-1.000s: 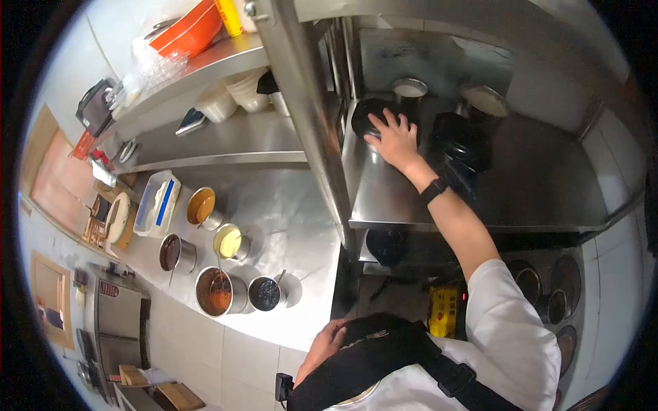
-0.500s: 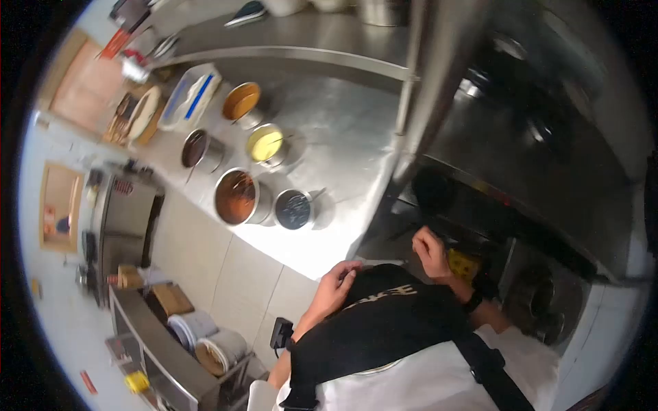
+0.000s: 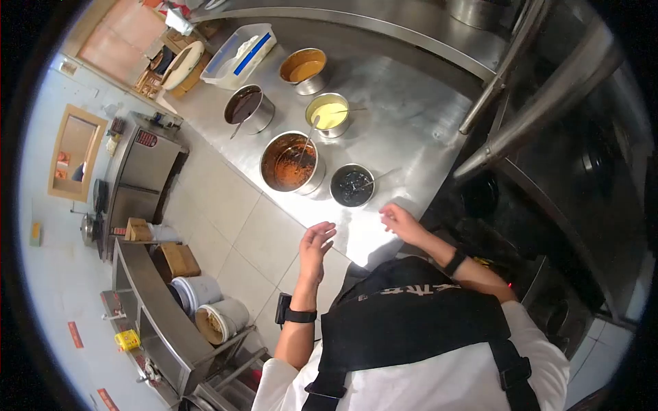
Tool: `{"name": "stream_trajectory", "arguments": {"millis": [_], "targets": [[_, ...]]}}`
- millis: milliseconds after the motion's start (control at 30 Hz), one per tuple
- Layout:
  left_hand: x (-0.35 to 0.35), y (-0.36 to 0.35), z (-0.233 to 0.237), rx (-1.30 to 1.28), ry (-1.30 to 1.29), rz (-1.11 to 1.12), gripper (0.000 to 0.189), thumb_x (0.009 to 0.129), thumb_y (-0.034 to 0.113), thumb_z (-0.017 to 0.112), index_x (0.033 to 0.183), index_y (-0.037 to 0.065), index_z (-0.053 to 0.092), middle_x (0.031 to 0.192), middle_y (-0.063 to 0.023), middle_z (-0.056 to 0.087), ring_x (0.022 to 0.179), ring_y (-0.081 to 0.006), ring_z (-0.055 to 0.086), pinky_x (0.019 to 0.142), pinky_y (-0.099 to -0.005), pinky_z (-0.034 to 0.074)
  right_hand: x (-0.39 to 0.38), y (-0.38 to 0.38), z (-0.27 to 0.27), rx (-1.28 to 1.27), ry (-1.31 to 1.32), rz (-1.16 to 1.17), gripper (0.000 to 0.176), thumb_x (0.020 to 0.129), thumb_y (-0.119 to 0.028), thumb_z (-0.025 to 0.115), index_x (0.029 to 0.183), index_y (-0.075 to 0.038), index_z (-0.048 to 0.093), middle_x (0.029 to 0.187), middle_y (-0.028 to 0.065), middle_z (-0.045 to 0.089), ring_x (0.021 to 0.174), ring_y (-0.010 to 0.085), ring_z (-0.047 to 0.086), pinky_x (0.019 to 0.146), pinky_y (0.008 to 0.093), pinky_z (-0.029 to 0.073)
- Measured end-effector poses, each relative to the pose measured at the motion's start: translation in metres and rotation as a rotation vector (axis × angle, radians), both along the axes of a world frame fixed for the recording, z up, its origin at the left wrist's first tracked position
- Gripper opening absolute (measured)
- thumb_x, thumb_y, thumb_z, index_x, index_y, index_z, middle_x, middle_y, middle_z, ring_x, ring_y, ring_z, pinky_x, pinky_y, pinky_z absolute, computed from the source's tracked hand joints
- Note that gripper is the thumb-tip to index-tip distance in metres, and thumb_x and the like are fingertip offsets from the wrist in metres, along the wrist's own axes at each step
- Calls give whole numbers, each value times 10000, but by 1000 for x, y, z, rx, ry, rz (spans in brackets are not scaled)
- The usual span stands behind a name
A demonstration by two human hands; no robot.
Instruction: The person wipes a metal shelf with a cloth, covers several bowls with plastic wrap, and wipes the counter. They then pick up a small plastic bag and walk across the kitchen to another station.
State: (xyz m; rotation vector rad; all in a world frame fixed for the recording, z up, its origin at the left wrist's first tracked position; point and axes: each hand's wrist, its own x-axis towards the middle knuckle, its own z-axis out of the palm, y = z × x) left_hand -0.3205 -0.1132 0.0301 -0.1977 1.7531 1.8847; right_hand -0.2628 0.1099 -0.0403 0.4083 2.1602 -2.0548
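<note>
My left hand (image 3: 315, 250) is raised by the counter's near edge, fingers spread and empty. Loosely bent and slightly apart, the fingers of my right hand (image 3: 402, 222) hold nothing. Closest to both is a small metal pot of dark, glossy sauce (image 3: 352, 185) with a thin handle leaning out. To its left stands a larger pot of reddish-brown sauce (image 3: 290, 163), a ladle in it. Behind are a pot of yellow sauce (image 3: 329, 115), a pot of dark brown sauce (image 3: 247, 108) and a pot of orange-brown sauce (image 3: 303, 70). Neither hand touches a pot.
The steel counter (image 3: 397, 89) carries a clear plastic tub (image 3: 240, 56) of white stuff at its far left. A shelf edge (image 3: 356, 17) runs above. Metal pipes (image 3: 510, 68) rise at the right. White buckets (image 3: 199, 291) stand on a low steel shelf at lower left.
Both hands have moved away from the apron, forward towards the counter. The left has spread its fingers, and the right has opened from a loose curl. The camera view has shifted.
</note>
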Motion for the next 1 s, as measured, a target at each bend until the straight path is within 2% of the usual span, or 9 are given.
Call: {"name": "stream_trajectory", "arguments": {"millis": [233, 467, 567, 667, 733, 767, 800, 933, 1000], "targets": [[-32, -11, -17, 34, -70, -101, 248, 843, 151, 416, 1058, 32, 456, 1083, -97, 527, 993, -179, 494, 836, -306, 376, -59, -23, -37, -95, -195, -319, 182, 817, -157, 493, 804, 24, 505, 673, 86, 556, 560, 166, 586, 495, 254, 465], [-44, 5, -36, 60, -136, -175, 232, 845, 146, 412, 1053, 56, 461, 1070, -71, 531, 983, -171, 500, 819, -310, 379, -67, -27, -33, -45, -165, -462, 99, 766, -67, 508, 708, 13, 512, 612, 85, 558, 539, 168, 596, 441, 268, 468], [-42, 6, -37, 56, -141, -200, 231, 843, 152, 424, 1053, 67, 467, 1062, -60, 539, 977, -171, 507, 806, -303, 386, -60, -23, -39, -129, -167, -539, 63, 749, -25, 491, 736, 30, 518, 649, 90, 548, 545, 195, 602, 479, 270, 506], [-35, 14, -36, 40, -157, -244, 252, 835, 149, 450, 1072, 69, 471, 1074, -61, 540, 973, -166, 517, 792, -284, 398, -64, -14, -54, -66, -160, -587, 54, 757, -30, 507, 739, 20, 497, 629, 89, 530, 560, 189, 592, 474, 287, 514], [-24, 18, -31, 36, -177, -300, 279, 833, 188, 469, 1082, 62, 464, 1074, -65, 536, 980, -171, 503, 820, -300, 382, -66, -7, -59, -293, -11, -665, 106, 802, -96, 509, 797, 4, 477, 693, 80, 543, 570, 169, 573, 503, 272, 501], [-18, 24, -31, 1, -200, -321, 297, 830, 207, 480, 1088, 61, 458, 1077, -70, 531, 990, -179, 492, 838, -315, 367, -71, 5, -87, -47, 67, -540, 131, 811, -128, 521, 851, -11, 481, 737, 79, 551, 628, 148, 568, 534, 260, 474], [-14, 25, -36, -2, -203, -349, 283, 820, 190, 449, 1072, 62, 461, 1085, -74, 528, 978, -187, 506, 820, -331, 376, -70, 4, -87, 73, 201, -586, 180, 817, -172, 534, 904, -23, 481, 779, 78, 555, 665, 124, 558, 571, 254, 454], [4, 31, -40, 27, -234, -532, 280, 808, 191, 439, 1053, 58, 469, 1059, -71, 532, 987, -188, 501, 835, -337, 361, -31, 22, -17, -342, -12, -533, 209, 836, -214, 515, 925, -28, 481, 860, 53, 543, 688, 125, 556, 599, 259, 452], [14, 35, -39, 35, -222, -588, 262, 818, 197, 451, 1040, 61, 481, 1047, -68, 540, 983, -187, 506, 838, -334, 359, -26, 36, -11, -100, 110, -635, 133, 841, -148, 491, 914, -37, 484, 845, 38, 536, 682, 123, 549, 597, 249, 445]]}}
